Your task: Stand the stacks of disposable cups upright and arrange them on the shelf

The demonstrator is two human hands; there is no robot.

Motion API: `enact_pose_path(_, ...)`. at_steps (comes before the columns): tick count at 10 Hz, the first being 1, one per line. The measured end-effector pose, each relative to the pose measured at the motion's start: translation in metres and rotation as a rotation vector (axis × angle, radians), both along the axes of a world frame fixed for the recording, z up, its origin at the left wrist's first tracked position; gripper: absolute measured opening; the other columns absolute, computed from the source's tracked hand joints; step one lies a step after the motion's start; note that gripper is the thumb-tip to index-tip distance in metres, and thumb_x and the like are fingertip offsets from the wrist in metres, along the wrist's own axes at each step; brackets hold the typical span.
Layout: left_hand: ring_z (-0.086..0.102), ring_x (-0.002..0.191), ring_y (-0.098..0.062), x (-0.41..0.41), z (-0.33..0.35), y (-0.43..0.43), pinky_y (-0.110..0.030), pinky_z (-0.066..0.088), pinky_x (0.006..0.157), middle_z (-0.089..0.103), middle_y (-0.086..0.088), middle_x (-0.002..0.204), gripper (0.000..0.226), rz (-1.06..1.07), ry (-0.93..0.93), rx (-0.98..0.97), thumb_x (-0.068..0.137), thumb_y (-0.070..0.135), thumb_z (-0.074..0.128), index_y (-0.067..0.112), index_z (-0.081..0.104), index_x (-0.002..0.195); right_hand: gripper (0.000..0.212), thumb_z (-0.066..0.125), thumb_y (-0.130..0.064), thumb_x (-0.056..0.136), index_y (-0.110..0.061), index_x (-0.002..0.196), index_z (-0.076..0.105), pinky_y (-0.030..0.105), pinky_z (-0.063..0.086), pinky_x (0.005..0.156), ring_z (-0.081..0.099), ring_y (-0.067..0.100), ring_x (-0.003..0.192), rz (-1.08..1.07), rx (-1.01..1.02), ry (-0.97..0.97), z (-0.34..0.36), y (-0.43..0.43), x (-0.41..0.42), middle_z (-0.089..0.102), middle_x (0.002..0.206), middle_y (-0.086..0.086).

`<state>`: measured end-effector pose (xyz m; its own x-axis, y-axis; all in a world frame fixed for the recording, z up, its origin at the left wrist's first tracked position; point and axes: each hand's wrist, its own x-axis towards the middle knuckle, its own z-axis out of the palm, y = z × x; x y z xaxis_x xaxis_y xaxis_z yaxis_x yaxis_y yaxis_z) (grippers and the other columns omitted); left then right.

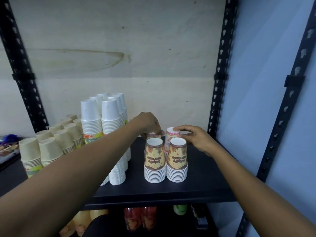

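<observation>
Two upside-down stacks of yellow printed cups [155,161] [177,159] stand side by side on the dark shelf [201,182]. Behind them stand two pink-patterned stacks. My right hand [195,138] curls its fingers round the top of the right pink stack [171,134]. My left hand [150,124] reaches over from the left and pinches the top of the left pink stack [152,135], which is mostly hidden behind the yellow stack.
Tall white cup stacks [109,127] stand left of the printed ones, and beige cup stacks [49,146] further left. Black slotted uprights [217,89] frame the shelf. Bottles [140,218] sit on the level below. A blue wall lies to the right.
</observation>
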<state>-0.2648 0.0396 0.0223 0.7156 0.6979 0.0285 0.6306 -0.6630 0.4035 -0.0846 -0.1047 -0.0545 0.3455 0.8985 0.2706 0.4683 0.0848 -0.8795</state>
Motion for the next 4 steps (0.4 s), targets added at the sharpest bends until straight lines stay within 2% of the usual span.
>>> enact_pose_path(1,0.075,0.088,-0.028,-0.0003,-0.0006,-0.0024,-0.038,0.065,0.08,0.073,-0.009,0.108,0.039,-0.011,-0.016,0.011,0.086,0.038,0.081,0.009,0.076,0.113,0.027,0.069,-0.015,0.096,-0.032,0.116,0.075,0.033,0.059,0.092,0.072,0.009,0.106,-0.023,0.013,0.005,-0.0014,-0.0005,0.0006,0.074,0.119,-0.013)
enact_pose_path(2,0.074,0.087,-0.025,-0.0019,-0.0014,-0.0049,-0.036,0.065,0.079,0.073,-0.008,0.107,0.04,-0.022,-0.035,0.03,0.086,0.04,0.081,0.009,0.077,0.111,0.029,0.068,-0.015,0.097,-0.033,0.119,0.074,0.029,0.06,0.087,0.072,0.009,0.106,-0.019,0.026,0.018,-0.0047,-0.0013,0.0004,0.074,0.119,-0.014)
enact_pose_path(3,0.073,0.088,-0.025,-0.0049,-0.0005,-0.0051,-0.035,0.065,0.077,0.074,-0.008,0.11,0.044,-0.032,-0.033,0.017,0.086,0.045,0.079,0.009,0.077,0.112,0.043,0.068,-0.013,0.096,-0.035,0.133,0.065,0.024,0.059,0.079,0.071,0.008,0.109,0.015,0.045,0.056,-0.0054,-0.0018,0.0011,0.068,0.128,-0.016)
enact_pose_path(4,0.067,0.096,-0.025,-0.0059,0.0018,-0.0046,-0.038,0.062,0.082,0.072,-0.008,0.118,0.062,-0.022,-0.018,0.119,0.094,0.064,0.058,0.01,0.073,0.122,0.058,0.069,-0.013,0.096,-0.038,0.145,0.052,0.021,0.058,0.081,0.066,0.003,0.116,0.041,0.033,0.07,-0.0085,-0.002,0.0006,0.062,0.134,-0.018)
